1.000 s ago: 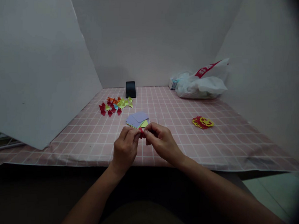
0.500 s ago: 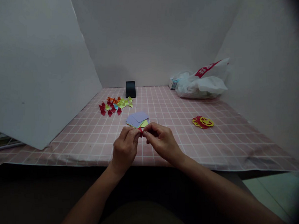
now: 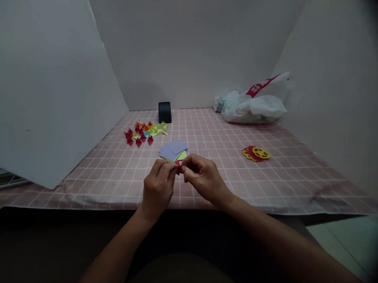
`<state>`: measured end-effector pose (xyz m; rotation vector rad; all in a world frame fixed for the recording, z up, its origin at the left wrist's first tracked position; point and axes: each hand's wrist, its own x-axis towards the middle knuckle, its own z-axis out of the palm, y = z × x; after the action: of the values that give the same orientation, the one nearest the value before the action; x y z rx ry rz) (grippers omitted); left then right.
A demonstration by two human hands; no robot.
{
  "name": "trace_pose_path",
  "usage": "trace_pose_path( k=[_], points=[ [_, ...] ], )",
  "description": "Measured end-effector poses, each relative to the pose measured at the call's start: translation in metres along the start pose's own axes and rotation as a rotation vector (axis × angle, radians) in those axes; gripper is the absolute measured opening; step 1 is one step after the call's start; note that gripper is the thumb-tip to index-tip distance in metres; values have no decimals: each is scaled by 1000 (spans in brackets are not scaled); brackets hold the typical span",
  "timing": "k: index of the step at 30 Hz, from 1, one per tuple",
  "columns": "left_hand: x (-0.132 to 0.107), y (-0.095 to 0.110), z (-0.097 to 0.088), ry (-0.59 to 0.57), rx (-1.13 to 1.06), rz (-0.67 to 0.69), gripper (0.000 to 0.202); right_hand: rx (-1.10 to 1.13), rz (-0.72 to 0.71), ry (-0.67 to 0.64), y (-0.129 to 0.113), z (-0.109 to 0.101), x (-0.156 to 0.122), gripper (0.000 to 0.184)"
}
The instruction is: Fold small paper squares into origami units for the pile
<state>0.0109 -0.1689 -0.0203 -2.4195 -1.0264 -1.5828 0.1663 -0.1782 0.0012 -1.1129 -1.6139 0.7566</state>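
A small piece of folded red paper is pinched between my two hands, above the near part of the table. My left hand grips its left side with thumb and fingers closed. From the right, my right hand holds the other side between thumb and forefinger. Most of the paper is hidden by my fingertips. Just beyond my hands lies a loose stack of purple and yellow paper sheets. Farther left sits a group of small folded paper pieces in red, orange, yellow and blue.
A black phone-like device stands upright at the back. Red and yellow cut-out discs lie on the right. A white plastic bag and a small box rest at back right. White panels border the checked tablecloth.
The red paper shows a slightly different shape between my fingertips, with a small point visible below. Both hands have barely moved.
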Motion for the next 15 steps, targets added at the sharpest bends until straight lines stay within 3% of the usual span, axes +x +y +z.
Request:
trace_pose_path(
  k=[6,10,15],
  points=[
    [3,2,-3,-36,-153,-146,8,52,10,-26,0,-2,0,9],
    [5,3,-5,-68,-411,-401,6,200,29,-106,-1,-4,1,12],
    [7,3,-6,-117,-749,-725,8,407,163,-205,-1,-4,3,14]
  ],
)
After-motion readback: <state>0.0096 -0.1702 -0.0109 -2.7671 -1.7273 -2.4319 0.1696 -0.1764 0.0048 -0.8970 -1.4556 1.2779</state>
